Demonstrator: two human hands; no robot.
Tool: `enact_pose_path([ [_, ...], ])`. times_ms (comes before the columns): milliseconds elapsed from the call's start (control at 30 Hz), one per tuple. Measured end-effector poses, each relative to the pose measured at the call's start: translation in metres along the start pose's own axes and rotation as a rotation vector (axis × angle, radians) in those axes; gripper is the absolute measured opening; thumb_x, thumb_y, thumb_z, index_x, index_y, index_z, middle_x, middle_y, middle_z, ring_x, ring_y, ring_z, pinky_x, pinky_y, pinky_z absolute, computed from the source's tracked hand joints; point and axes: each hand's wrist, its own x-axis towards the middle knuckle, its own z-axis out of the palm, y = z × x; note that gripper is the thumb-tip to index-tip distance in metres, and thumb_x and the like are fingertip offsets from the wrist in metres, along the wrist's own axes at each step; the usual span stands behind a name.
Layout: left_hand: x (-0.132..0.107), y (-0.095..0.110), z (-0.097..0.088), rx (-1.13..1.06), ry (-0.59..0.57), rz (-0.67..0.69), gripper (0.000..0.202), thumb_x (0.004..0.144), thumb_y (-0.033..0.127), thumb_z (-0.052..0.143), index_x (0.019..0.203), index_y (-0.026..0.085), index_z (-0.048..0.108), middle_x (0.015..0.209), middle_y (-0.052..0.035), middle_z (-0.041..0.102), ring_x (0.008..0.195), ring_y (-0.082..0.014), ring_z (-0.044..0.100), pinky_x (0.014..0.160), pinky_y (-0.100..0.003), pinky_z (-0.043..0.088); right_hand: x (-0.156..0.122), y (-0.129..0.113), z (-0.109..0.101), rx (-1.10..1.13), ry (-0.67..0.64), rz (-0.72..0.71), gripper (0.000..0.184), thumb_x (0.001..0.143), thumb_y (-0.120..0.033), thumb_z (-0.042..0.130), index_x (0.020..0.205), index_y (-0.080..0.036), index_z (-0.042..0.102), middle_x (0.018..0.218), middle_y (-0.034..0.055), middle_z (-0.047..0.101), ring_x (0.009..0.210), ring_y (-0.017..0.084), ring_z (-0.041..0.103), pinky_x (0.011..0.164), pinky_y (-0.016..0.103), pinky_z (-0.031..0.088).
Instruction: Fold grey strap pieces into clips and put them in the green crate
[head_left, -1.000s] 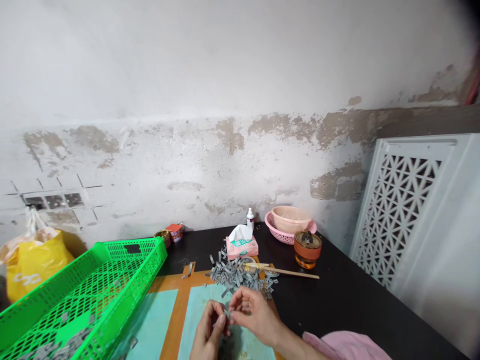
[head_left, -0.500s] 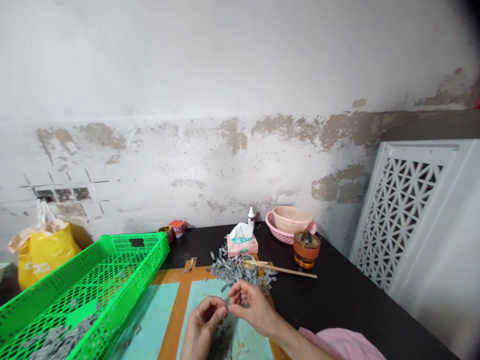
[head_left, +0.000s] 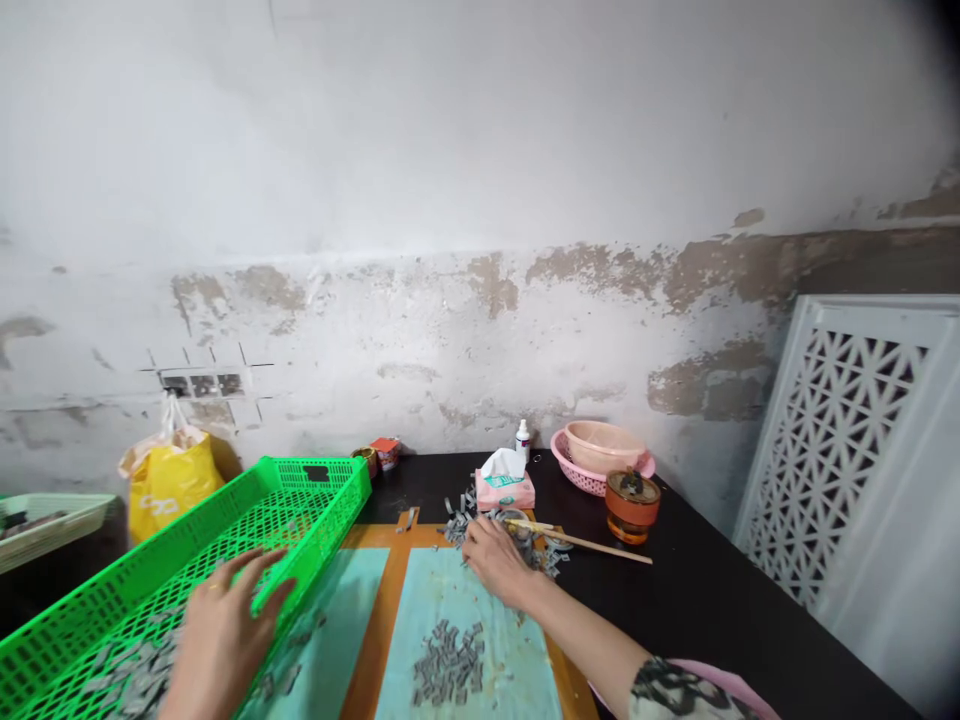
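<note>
My left hand [head_left: 229, 630] hovers over the near right side of the green mesh crate [head_left: 330, 540], fingers spread and nothing visible in them. Small grey pieces [head_left: 139, 665] lie in a heap inside that crate, beside the hand. At the back of the turquoise work surface [head_left: 427, 590], my right hand [head_left: 501, 562] reaches into a pile of grey strips [head_left: 551, 552]. Its fingers are bent together and their tips sink among the strips, so what they pinch is hidden. Closer to me, a cluster of small grey pieces [head_left: 450, 663] rests on the turquoise surface.
Behind the pile stand a pink tissue box [head_left: 504, 492] and a white bottle [head_left: 523, 440]. A wooden stick [head_left: 600, 546] lies across the pile. To the right are pink basins [head_left: 604, 447] and an amber jar [head_left: 632, 508]. A yellow bag [head_left: 174, 485] hangs at left.
My hands have parted: the left moved left over the crate and opened, the right moved forward to the strip pile. The grey cluster between them is uncovered. The view has turned left.
</note>
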Motion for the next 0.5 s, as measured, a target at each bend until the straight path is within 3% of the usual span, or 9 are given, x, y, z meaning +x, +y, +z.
enact_pose_path([
  [100,-0.031,0.058,0.043,-0.226,-0.297,0.096,0.021,0.077,0.036,0.060,0.090,0.025,0.073,0.102,-0.0098,0.074,0.097,-0.0319,0.065,0.085,-0.041,0.050,-0.002,0.002,-0.013,0.033,0.090,-0.003,0.012,0.089,-0.014,0.052,0.087,-0.020,0.063,0.097,0.0063,0.060,0.099,0.022,0.048,0.087,0.035,0.037],
  [167,-0.054,0.092,0.076,-0.274,-0.470,0.128,0.018,0.079,0.025,0.058,0.087,0.025,0.074,0.097,-0.0091,0.074,0.092,-0.0297,0.065,0.082,-0.039,0.048,-0.008,0.007,-0.023,0.078,0.151,0.008,0.014,0.091,-0.015,0.048,0.089,-0.020,0.061,0.097,0.0055,0.060,0.100,0.021,0.050,0.089,0.035,0.037],
  [267,-0.076,0.124,0.115,-0.264,-0.512,0.104,0.015,0.074,0.018,0.063,0.079,0.025,0.075,0.086,-0.0091,0.074,0.087,-0.0304,0.063,0.075,-0.038,0.045,-0.025,0.015,-0.034,0.162,0.208,0.048,0.015,0.092,-0.015,0.044,0.089,-0.019,0.058,0.091,0.0051,0.062,0.093,0.020,0.055,0.083,0.033,0.040],
  [333,-0.082,0.134,0.130,-0.234,-0.510,0.079,0.012,0.074,0.018,0.064,0.074,0.024,0.074,0.083,-0.0105,0.073,0.085,-0.0318,0.061,0.072,-0.038,0.043,-0.038,0.020,-0.037,0.217,0.220,0.078,0.014,0.092,-0.014,0.043,0.088,-0.019,0.057,0.086,0.0047,0.063,0.086,0.019,0.058,0.078,0.031,0.043],
  [500,-0.080,0.146,0.135,-0.146,-0.581,0.068,0.018,0.075,0.014,0.058,0.073,0.024,0.072,0.084,-0.0100,0.072,0.088,-0.0313,0.059,0.071,-0.037,0.040,-0.061,0.023,-0.033,0.604,0.129,0.199,0.009,0.086,-0.020,0.051,0.080,-0.020,0.058,0.075,0.0013,0.066,0.072,0.017,0.062,0.068,0.027,0.045],
])
